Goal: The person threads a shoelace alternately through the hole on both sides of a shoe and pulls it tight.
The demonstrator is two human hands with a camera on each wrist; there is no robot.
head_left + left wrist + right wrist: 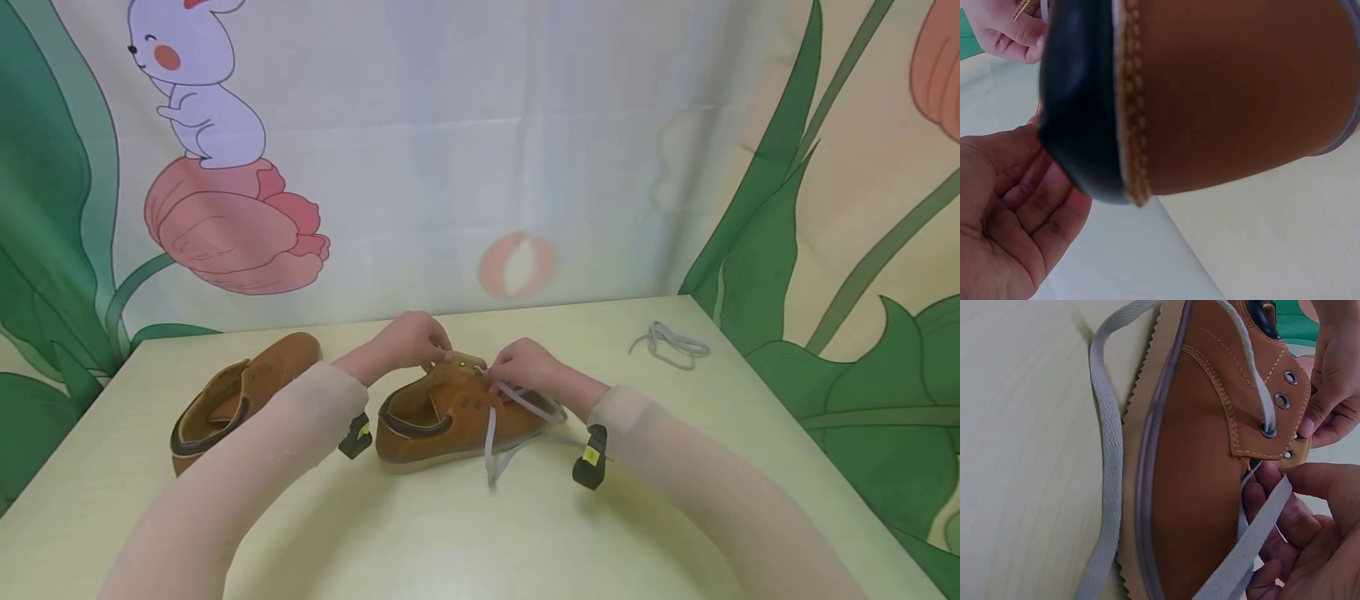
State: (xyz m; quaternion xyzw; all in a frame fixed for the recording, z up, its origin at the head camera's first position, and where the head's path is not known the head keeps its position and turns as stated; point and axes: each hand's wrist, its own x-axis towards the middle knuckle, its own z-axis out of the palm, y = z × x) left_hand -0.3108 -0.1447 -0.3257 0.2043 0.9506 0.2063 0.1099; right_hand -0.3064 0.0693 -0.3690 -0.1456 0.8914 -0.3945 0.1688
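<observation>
A brown shoe [461, 429] with a dark collar stands on the table, toe towards the right. My left hand [411, 340] pinches the far eyelet flap [1299, 450], which is lifted at the shoe's opening. With thumb and fingers my right hand [528, 367] pinches a flat grey shoelace [1260, 528] close to the eyelets. Part of that lace passes through an eyelet [1269, 429] on the near flap, and its loose length hangs down beside the sole. The shoe's heel hides the left fingertips in the left wrist view.
Another brown shoe [281, 367] stands at the left, partly behind the left sleeve [255, 467]. At the back right of the table [480, 542] lies a bundled grey shoelace [678, 343]. A printed curtain [420, 167] hangs behind the table.
</observation>
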